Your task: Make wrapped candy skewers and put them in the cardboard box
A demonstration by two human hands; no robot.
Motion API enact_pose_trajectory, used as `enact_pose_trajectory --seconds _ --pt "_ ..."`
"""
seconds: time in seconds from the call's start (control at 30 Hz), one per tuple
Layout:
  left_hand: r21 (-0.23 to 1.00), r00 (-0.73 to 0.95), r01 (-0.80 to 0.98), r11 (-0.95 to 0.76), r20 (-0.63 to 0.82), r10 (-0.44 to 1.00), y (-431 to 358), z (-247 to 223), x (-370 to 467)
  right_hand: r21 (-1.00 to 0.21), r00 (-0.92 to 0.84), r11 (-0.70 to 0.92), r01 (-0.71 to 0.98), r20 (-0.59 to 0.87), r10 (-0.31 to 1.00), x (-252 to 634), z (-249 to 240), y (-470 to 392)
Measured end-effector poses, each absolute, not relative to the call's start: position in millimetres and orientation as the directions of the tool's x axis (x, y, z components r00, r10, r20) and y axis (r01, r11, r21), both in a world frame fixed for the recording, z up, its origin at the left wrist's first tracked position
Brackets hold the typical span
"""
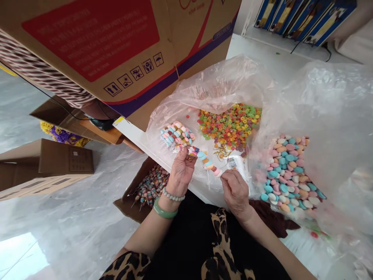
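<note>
A strand of pastel candies point(208, 161) stretches between my two hands above the plastic sheet. My left hand point(183, 167), with a beaded bracelet and a green bangle on its wrist, pinches the strand's upper left end, where a colourful wrapper shows. My right hand point(235, 189) has its fingers closed at the lower right end, by a white candy. Just beyond my left hand lies a group of pastel candy strands point(177, 133). Behind the strand is a heap of small ring candies point(231, 126), with gold twist ties point(221, 151) at its near edge.
Pastel candies point(291, 171) lie in plastic at the right. A large printed carton point(140, 46) stands at the back left. Below the table edge, an open box point(128, 206) holds wrapped candy strands. A person's striped sleeve point(43, 70) shows behind the carton. Blue binders point(303, 19) stand top right.
</note>
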State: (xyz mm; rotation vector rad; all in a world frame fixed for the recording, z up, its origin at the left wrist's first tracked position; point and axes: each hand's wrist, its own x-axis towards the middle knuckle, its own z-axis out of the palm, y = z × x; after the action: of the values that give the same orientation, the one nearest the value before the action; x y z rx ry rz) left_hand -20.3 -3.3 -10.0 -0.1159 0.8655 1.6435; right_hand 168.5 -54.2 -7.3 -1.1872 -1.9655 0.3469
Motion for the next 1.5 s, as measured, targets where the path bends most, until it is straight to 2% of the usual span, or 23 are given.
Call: enact_pose_trajectory --seconds 0.1,0.2,0.33,0.43,0.67,0.77,0.9,1.33,1.5 --pt "0.553 -0.327 -0.832 -0.043 -0.427 0.843 -5 -13 -24 -0.612 -0.243 0.51 0.605 0.468 0.85 170 -4 -53" --pt "0.598 -0.355 -0.801 -0.043 -0.416 0.837 -4 -14 -27 -0.648 -0.232 0.477 0.594 0.43 0.872 171 -2 -52" --pt "0.563 -0.34 -0.825 -0.036 -0.444 0.829 -5 -14 -27 -0.686 -0.227 0.45 0.571 0.395 0.89 171 0 -51" --pt "0.537 -0.263 -0.842 0.045 -0.483 0.835 -5 -14 -28 -0.718 -0.218 0.413 0.561 0.354 0.91 173 0 -49" --pt "0.518 -0.096 -0.818 0.25 -0.552 0.828 -5 -22 -41 -0.83 -0.204 0.236 0.506 0.151 0.967 181 4 -44" --pt "0.531 -0.08 -0.801 0.277 -0.552 0.83 -5 -24 -46 -0.873 -0.183 0.122 0.472 0.038 0.982 182 6 -43" --pt "0.541 -0.043 -0.787 0.297 -0.528 0.848 -7 -25 -46 -0.888 -0.155 0.063 0.455 -0.01 0.988 182 4 -43" --pt "0.425 -0.191 -0.9 0.101 -0.592 0.783 -4 -29 -26 -0.896 -0.133 0.069 0.439 0.012 0.991 174 -4 -48" --pt "0.466 -0.232 -0.881 0.077 -0.568 0.79 -2 -27 -28 -0.902 -0.165 0.071 0.426 0.0 0.986 174 -1 -46"
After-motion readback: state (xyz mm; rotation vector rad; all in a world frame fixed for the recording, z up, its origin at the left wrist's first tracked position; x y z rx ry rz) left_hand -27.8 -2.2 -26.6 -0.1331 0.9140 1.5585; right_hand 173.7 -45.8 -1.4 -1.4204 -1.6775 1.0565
